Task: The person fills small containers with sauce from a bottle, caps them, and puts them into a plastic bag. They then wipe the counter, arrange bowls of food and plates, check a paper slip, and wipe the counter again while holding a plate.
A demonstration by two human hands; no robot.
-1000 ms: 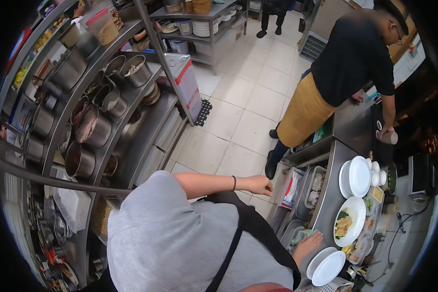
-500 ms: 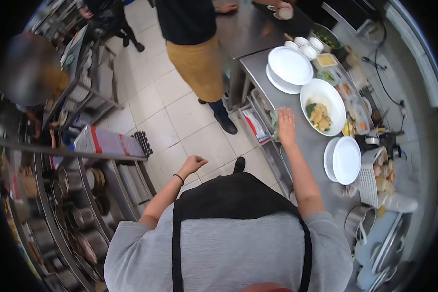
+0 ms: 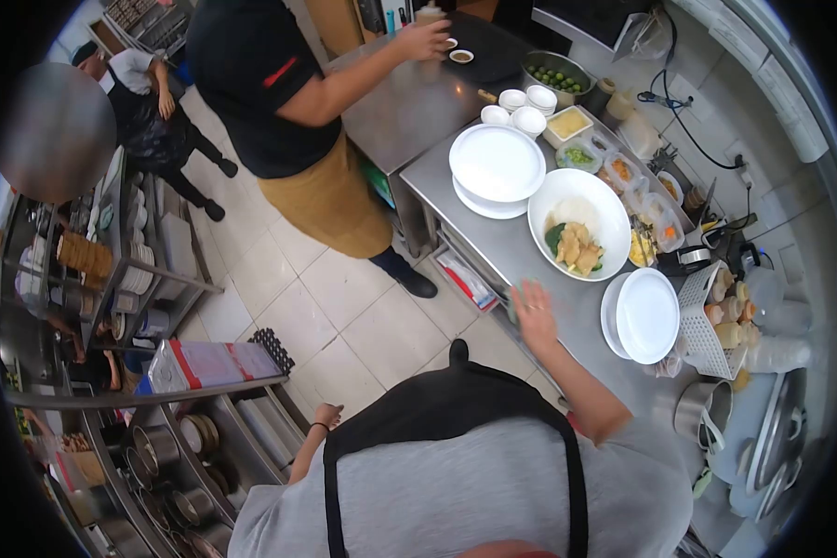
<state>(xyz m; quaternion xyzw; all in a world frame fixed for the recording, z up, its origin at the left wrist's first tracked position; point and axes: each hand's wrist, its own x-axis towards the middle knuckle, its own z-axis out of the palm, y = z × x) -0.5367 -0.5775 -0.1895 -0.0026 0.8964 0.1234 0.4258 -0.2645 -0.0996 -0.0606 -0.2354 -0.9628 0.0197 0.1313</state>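
Observation:
My right hand point(image 3: 535, 314) is at the front edge of the steel counter, its blurred fingers outstretched and a green cloth point(image 3: 511, 305) held at its thumb side. Beyond it stands a large white bowl point(image 3: 543, 203) with rice, light brown pieces and green leaves. White plates point(image 3: 497, 160) are stacked left of the bowl; more white dishes point(image 3: 647, 316) are stacked to its right. My left hand point(image 3: 327, 416) hangs low over the floor, fingers loosely closed, with nothing visible in it.
A person in a tan apron point(image 3: 330, 205) stands at the adjoining counter, one hand at a container. Another person point(image 3: 149, 112) is farther back. Ingredient tubs point(image 3: 578, 155), small white bowls and a white basket point(image 3: 707, 325) line the counter's back. Pot shelves point(image 3: 158, 446) stand at left.
My right hand has moved nearer to me along the counter edge with the cloth. My left hand is lower and closer to my body. The view has turned, showing more of the co-workers.

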